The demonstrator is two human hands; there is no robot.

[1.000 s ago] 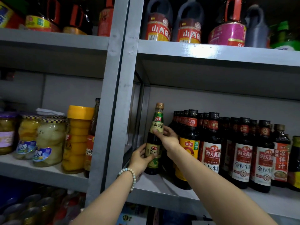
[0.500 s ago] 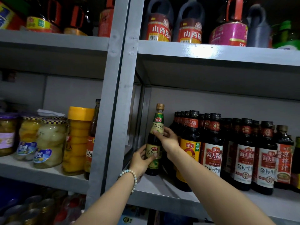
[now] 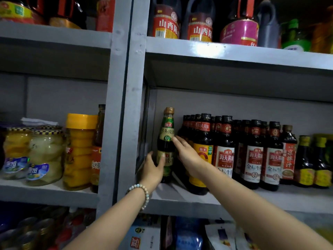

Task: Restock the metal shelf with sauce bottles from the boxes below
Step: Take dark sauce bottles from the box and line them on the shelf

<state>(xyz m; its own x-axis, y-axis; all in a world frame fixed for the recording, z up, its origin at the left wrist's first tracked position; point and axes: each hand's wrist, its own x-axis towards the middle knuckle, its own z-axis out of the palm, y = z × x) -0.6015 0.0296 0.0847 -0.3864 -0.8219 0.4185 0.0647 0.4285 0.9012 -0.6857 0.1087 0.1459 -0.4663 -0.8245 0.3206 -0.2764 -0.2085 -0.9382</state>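
A dark sauce bottle (image 3: 166, 129) with a green label and gold cap stands upright at the far left of the grey metal shelf (image 3: 189, 204), next to the corner post. My left hand (image 3: 153, 168), with a bead bracelet on the wrist, holds its lower part, thumb across the front label. My right hand (image 3: 187, 152) reaches in from the right with straight fingers, and only its fingertips touch the bottle's shoulder. A tight row of dark soy sauce bottles (image 3: 223, 156) with red and white labels fills the shelf to the right.
The grey upright post (image 3: 126, 105) splits the rack. The left bay holds glass fruit jars (image 3: 45, 154) and a yellow-lidded jar (image 3: 79, 150). Large handled jugs (image 3: 165, 20) stand on the shelf above. Cans and packets (image 3: 147, 235) lie below.
My right hand has let go of the bottle's middle and straightened its fingers. The bottle now stands on the shelf, and my left hand stays on its lower part.
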